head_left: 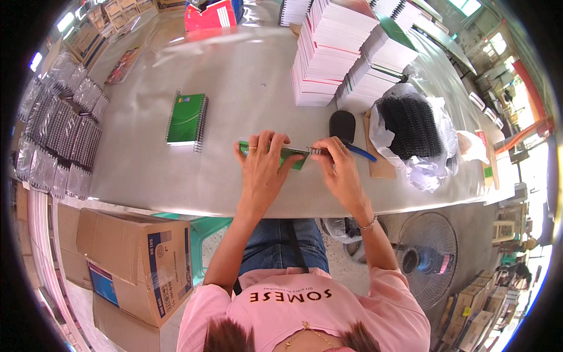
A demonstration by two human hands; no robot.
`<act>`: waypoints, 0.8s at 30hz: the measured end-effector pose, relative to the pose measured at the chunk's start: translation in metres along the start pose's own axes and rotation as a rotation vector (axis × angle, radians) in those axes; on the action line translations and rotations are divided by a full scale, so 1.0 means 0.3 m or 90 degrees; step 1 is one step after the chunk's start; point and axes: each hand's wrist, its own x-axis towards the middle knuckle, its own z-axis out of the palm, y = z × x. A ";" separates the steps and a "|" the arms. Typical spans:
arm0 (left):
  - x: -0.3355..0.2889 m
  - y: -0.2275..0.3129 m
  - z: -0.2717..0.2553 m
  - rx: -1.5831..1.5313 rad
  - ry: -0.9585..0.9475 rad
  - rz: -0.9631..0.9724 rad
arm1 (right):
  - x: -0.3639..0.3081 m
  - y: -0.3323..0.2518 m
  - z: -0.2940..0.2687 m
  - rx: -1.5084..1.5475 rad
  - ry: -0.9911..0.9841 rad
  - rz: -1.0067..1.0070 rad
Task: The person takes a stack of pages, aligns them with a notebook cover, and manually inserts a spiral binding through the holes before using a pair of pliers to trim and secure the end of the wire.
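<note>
My left hand [262,161] is closed on a small green-covered notebook [297,163], held edge-up near the front of the table. Its fingers lie over the far side, and the thumb presses the green cover. At the notebook's right end, my right hand [338,167] pinches a short piece of metal binding wire [315,151] along the spine edge. How far the wire runs through the holes is hidden by the fingers. Just beyond the right hand are a rounded black object [342,125] and a slim blue tool [360,152].
Green spiral notebooks [186,119] lie stacked at left, with many wrapped notebooks [58,126] along the far left. Tall paper stacks [331,50] stand at back right. Black binding wires [409,126] sit in white plastic at right. Below are a cardboard box [132,264] and a fan [425,258].
</note>
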 end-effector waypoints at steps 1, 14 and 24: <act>-0.002 -0.002 -0.003 -0.008 0.003 -0.010 | 0.003 -0.004 -0.003 -0.057 -0.015 -0.025; -0.040 -0.053 -0.002 -0.236 0.117 -0.097 | 0.123 0.200 -0.136 -0.215 -0.055 -0.002; -0.033 -0.128 -0.051 -0.298 0.102 -0.024 | 0.191 0.238 -0.123 0.007 -0.156 0.003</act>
